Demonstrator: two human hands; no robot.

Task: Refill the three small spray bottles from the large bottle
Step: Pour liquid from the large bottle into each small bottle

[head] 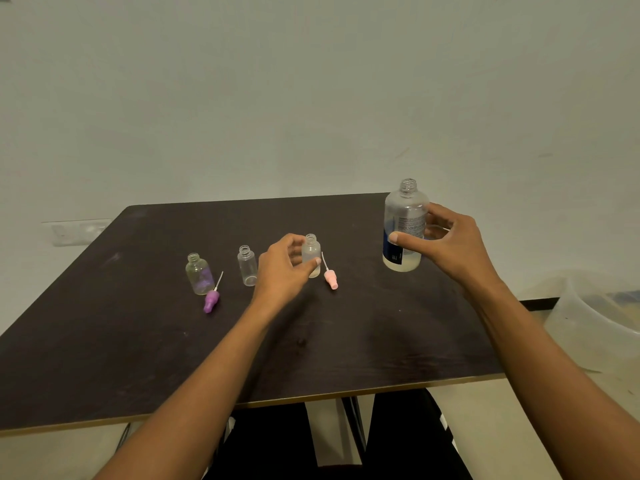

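Three small uncapped bottles stand upright in a row on the dark table (138, 358). The left one (199, 274) has a purple tint, the middle one (247, 265) is clear. My left hand (282, 268) grips the frosted right one (311, 252), which holds a little liquid at its bottom. A purple spray cap (211, 299) lies beside the left bottle, and a pink spray cap (330, 277) lies just right of the held bottle. My right hand (446, 242) wraps the large uncapped bottle (405, 216), upright on the table, with pale liquid low inside.
A translucent plastic tub (595, 313) sits off the table's right edge. A plain wall rises behind the table, with a wall socket plate (78, 232) at the left. My dark-clothed legs show under the table's near edge.
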